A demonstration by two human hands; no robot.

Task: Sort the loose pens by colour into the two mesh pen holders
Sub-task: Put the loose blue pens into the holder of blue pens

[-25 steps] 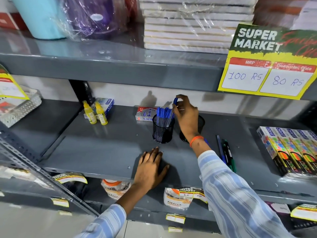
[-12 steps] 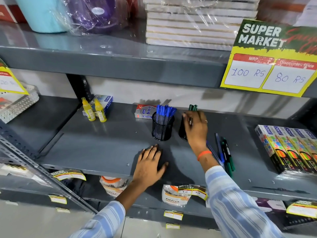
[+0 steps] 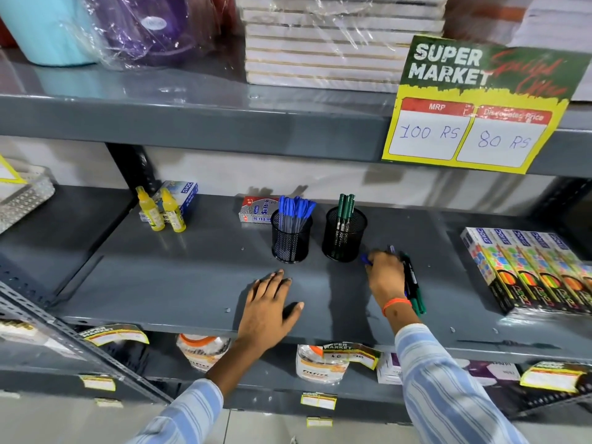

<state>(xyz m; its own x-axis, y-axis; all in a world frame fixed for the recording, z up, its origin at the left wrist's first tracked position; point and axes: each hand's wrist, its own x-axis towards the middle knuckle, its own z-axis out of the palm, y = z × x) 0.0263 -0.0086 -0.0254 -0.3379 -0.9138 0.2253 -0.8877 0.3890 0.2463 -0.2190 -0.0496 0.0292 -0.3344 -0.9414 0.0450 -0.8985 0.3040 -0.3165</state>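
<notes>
Head view. Two black mesh holders stand side by side, apart, on the grey shelf [image 3: 179,283]. Left holder [image 3: 291,240]: a bunch of blue pens [image 3: 296,208], caps up. Right holder [image 3: 344,233]: a few green pens [image 3: 346,205], upright. Loose pens [image 3: 413,283] lie right of the right holder, dark and green; count unclear. My right hand [image 3: 386,274] is down on them, fingers curled about a blue pen [image 3: 365,259] whose tip shows at my fingertips. My left hand [image 3: 270,310] lies flat on the shelf, fingers spread, holding nothing.
</notes>
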